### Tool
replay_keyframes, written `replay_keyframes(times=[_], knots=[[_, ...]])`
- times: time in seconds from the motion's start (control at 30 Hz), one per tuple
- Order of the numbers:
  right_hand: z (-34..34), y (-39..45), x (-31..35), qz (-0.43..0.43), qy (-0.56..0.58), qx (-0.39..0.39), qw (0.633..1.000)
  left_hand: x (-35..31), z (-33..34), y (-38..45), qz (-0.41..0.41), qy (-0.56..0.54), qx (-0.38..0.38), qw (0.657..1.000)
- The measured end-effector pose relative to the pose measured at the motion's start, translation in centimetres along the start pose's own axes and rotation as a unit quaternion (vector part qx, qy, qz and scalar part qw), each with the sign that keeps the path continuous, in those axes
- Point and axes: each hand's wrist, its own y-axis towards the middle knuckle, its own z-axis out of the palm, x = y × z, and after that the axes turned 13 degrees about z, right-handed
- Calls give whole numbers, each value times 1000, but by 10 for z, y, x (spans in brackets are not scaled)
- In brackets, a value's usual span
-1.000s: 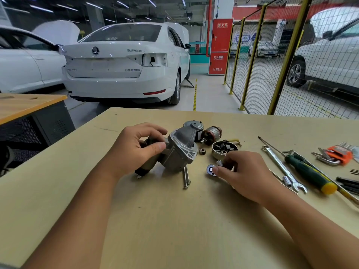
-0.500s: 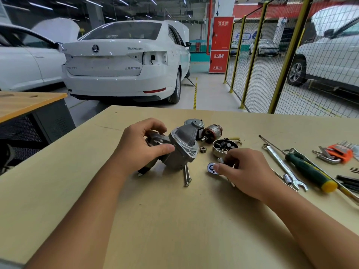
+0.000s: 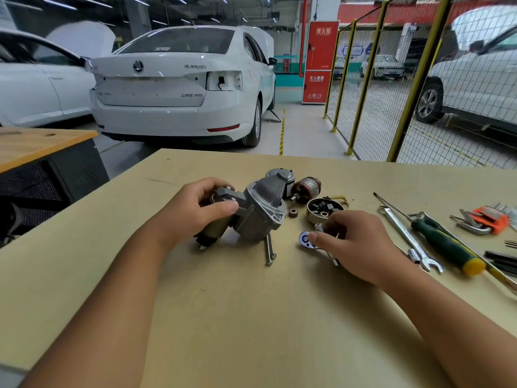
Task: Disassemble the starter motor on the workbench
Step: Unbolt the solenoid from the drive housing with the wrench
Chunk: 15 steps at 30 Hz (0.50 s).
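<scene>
On the tan workbench (image 3: 223, 317), near its middle, the left hand (image 3: 193, 212) has fingers and thumb curled round the solenoid end of the grey starter motor (image 3: 257, 214), which sits tilted on the board with two long bolts (image 3: 270, 249) lying just in front of it. Just to the right, the right hand (image 3: 355, 242) closes its fingers on a small ratchet wrench (image 3: 306, 238), whose round head shows beyond the fingertips. Behind the hands lie an armature (image 3: 306, 187), a small gear (image 3: 292, 212) and a round brush holder (image 3: 321, 210), while a spanner (image 3: 411, 239), a green-handled screwdriver (image 3: 444, 243) and a set of hex keys (image 3: 484, 219) lie further right.
</scene>
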Motion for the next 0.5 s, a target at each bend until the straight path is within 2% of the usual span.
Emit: replay_keyframes(times=[0.13, 0.37, 0.5], knots=[[0, 0, -1, 1, 0, 1, 1000, 0, 8, 0, 8, 68, 7, 998], [-1, -1, 0, 5, 20, -10, 1000, 6, 6, 0, 23, -20, 16, 999], [-1, -2, 3, 5, 51, -28, 998, 13, 11, 1, 36, 52, 0, 998]])
